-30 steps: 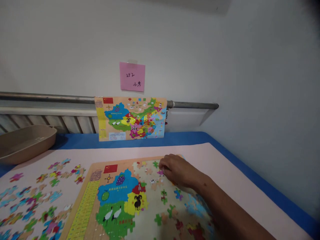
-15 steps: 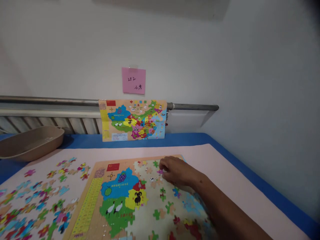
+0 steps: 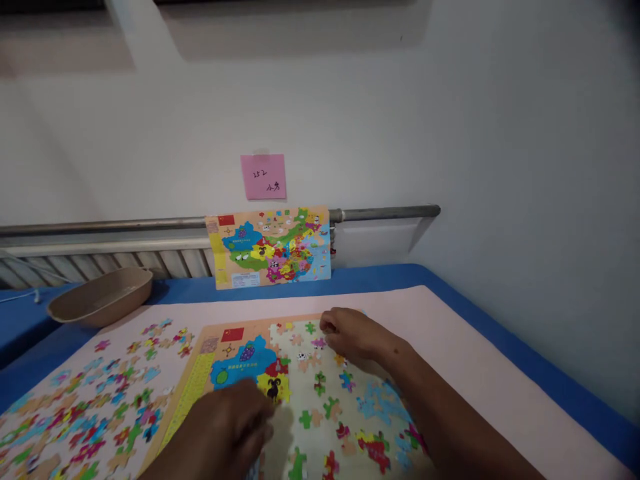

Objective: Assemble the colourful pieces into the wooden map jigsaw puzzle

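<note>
A partly assembled jigsaw puzzle (image 3: 245, 367) of a map lies before me, its left side joined and loose pieces spread over the pale right side of its board. At the upper right of the board, my right hand (image 3: 347, 333) is closed, with curled fingers just beside a purple piece (image 3: 319, 343); whatever is in them is hidden. My left hand (image 3: 225, 427), somewhat blurred, hovers over the lower left of the puzzle and covers part of it. Its fingers are bent inward and closed, and I cannot make out what they hold.
Many loose puzzle pieces (image 3: 115, 400) are scattered on the pink table cover (image 3: 480, 360) to the left. A brown tray (image 3: 103, 300) stands at the back left. Behind, a printed map (image 3: 273, 247) hangs from a metal pipe (image 3: 390, 214), with a pink note (image 3: 264, 177) above.
My left hand has come into view from below, over the puzzle. My right hand stays at the upper right of the board. The view has shifted slightly to the left.
</note>
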`<action>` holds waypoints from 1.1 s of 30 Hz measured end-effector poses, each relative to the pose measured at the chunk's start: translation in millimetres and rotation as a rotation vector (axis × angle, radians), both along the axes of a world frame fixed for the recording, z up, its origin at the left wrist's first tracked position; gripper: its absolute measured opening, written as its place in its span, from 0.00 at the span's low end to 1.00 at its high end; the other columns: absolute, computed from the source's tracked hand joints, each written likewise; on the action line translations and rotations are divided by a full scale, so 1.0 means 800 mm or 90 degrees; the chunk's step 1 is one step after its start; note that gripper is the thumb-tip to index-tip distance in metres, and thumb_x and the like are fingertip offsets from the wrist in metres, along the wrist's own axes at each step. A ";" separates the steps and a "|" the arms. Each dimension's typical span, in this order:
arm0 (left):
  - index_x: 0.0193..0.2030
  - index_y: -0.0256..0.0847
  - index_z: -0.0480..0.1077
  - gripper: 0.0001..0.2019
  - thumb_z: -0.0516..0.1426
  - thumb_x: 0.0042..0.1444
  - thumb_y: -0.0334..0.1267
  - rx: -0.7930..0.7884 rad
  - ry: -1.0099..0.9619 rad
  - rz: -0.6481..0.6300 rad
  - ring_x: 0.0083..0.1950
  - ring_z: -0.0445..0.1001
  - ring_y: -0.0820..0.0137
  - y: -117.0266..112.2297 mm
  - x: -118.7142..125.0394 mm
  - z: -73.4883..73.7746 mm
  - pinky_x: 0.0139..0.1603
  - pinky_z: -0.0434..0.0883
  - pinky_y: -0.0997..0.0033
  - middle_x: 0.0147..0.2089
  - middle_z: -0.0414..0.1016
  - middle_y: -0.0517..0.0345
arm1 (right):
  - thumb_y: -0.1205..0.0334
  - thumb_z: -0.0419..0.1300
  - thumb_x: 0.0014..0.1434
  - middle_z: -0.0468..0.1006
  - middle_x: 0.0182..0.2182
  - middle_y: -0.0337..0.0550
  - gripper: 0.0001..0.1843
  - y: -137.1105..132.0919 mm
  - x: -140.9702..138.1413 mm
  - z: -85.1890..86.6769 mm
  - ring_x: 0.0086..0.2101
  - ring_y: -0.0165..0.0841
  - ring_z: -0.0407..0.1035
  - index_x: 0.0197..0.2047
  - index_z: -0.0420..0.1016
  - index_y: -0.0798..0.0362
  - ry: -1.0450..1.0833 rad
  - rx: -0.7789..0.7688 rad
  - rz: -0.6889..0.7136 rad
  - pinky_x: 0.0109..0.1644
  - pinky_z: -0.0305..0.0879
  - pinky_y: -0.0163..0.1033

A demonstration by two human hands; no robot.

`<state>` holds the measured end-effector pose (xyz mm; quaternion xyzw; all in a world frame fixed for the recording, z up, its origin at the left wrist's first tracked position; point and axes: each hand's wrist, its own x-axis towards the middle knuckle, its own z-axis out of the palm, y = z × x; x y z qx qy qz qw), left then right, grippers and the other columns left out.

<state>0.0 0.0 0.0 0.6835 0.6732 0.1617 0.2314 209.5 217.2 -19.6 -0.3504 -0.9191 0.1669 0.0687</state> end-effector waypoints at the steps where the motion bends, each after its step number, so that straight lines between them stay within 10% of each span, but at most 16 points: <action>1: 0.32 0.46 0.71 0.07 0.53 0.57 0.35 0.039 0.041 0.013 0.39 0.73 0.65 0.024 0.004 -0.002 0.39 0.65 0.66 0.36 0.75 0.59 | 0.70 0.56 0.51 0.77 0.33 0.41 0.07 0.001 0.001 0.000 0.30 0.31 0.63 0.33 0.72 0.53 0.004 -0.001 -0.002 0.32 0.47 0.36; 8: 0.31 0.45 0.70 0.05 0.57 0.57 0.40 0.057 0.196 0.008 0.40 0.75 0.60 0.125 0.028 -0.032 0.33 0.57 0.66 0.37 0.76 0.56 | 0.69 0.56 0.55 0.78 0.34 0.42 0.05 0.002 0.003 0.013 0.33 0.32 0.65 0.34 0.73 0.52 0.040 0.003 -0.030 0.34 0.50 0.36; 15: 0.28 0.44 0.67 0.05 0.56 0.54 0.37 0.039 0.206 -0.001 0.35 0.74 0.62 0.133 0.035 -0.040 0.29 0.51 0.66 0.33 0.75 0.57 | 0.65 0.56 0.62 0.77 0.37 0.43 0.05 -0.028 -0.010 0.031 0.37 0.34 0.68 0.39 0.73 0.52 0.239 -0.025 -0.077 0.40 0.57 0.37; 26: 0.31 0.44 0.68 0.03 0.57 0.55 0.37 0.091 0.215 0.007 0.36 0.74 0.61 0.131 0.033 -0.039 0.32 0.55 0.64 0.35 0.75 0.56 | 0.58 0.55 0.63 0.74 0.30 0.39 0.08 -0.057 0.012 -0.021 0.31 0.33 0.68 0.39 0.72 0.51 0.476 -0.263 -0.187 0.34 0.62 0.37; 33: 0.39 0.44 0.73 0.06 0.59 0.54 0.34 0.213 0.155 -0.024 0.39 0.72 0.61 0.138 0.045 -0.011 0.39 0.61 0.63 0.39 0.76 0.57 | 0.57 0.58 0.57 0.78 0.34 0.43 0.11 -0.057 -0.006 -0.024 0.32 0.32 0.72 0.41 0.73 0.54 0.581 -0.578 -0.226 0.32 0.62 0.35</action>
